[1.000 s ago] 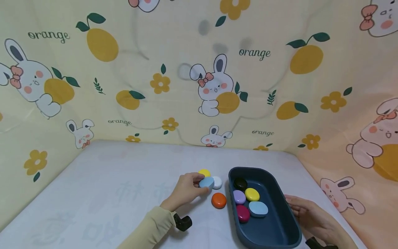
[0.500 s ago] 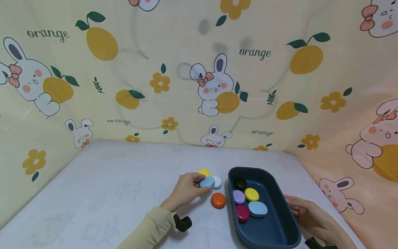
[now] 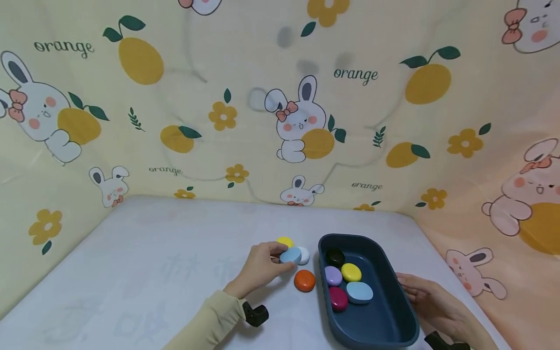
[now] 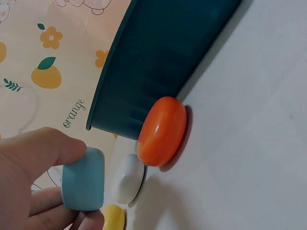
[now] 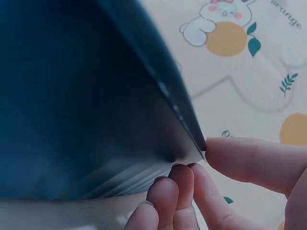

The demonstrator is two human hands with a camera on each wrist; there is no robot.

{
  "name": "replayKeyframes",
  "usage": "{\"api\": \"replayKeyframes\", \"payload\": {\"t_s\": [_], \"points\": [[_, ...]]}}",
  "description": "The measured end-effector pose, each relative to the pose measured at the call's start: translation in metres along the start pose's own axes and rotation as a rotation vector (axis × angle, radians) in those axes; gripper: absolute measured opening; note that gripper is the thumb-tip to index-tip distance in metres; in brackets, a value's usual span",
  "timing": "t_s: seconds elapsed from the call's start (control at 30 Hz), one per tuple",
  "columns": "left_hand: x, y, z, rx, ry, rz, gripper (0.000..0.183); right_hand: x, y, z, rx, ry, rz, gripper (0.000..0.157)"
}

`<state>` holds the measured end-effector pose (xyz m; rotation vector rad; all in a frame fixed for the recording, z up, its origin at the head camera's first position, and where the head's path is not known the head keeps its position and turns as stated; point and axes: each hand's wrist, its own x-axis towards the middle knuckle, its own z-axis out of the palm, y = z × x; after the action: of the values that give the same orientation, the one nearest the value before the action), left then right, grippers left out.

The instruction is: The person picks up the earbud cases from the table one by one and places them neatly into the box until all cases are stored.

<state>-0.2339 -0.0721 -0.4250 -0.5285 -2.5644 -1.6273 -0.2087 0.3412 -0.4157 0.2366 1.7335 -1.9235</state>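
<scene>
Where the white tabletop (image 3: 153,257) ends, a printed cloth backdrop (image 3: 258,48) rises, pale yellow behind, peach toward the right: rabbits (image 3: 290,149), oranges (image 3: 141,61), flowers (image 3: 47,226). Faint creases and grey round patches (image 3: 307,67) mid-cloth. Faint marks (image 3: 140,318) on the tabletop, left side.

Left hand (image 3: 255,268), beige sleeve (image 3: 207,316), pinches a light-blue piece (image 3: 290,255) between thumb and fingers, held off the surface, left of a dark-blue tray (image 3: 385,323). Near it on the tabletop: yellow piece (image 3: 286,241), white piece (image 3: 304,255); orange piece (image 3: 304,281) just beside the tray.

Right hand (image 3: 442,304) unclenched, fingers loosely bent, touching the tray's right side at rim and outer wall.

Inside, toward the tray's left: black piece (image 3: 335,257), purple piece (image 3: 333,276), second yellow piece (image 3: 351,272), crimson piece (image 3: 338,299), second light-blue piece (image 3: 359,292).
</scene>
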Motion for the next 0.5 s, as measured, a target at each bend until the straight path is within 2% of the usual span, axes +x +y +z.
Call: {"api": "replayKeyframes", "payload": {"t_s": [0.23,0.37,0.5], "points": [[-0.001,0.01,0.004,-0.05,0.016,0.055,0.04,0.0,-0.002,0.001,0.008,-0.051,-0.012,0.026],[0.0,0.024,0.008,-0.077,0.017,0.098,0.04,0.0,-0.003,0.001,0.027,-0.056,-0.007,0.026],[0.003,0.04,0.013,-0.093,-0.011,0.135,0.04,0.001,-0.002,0.001,0.027,-0.042,0.0,0.026]]}}
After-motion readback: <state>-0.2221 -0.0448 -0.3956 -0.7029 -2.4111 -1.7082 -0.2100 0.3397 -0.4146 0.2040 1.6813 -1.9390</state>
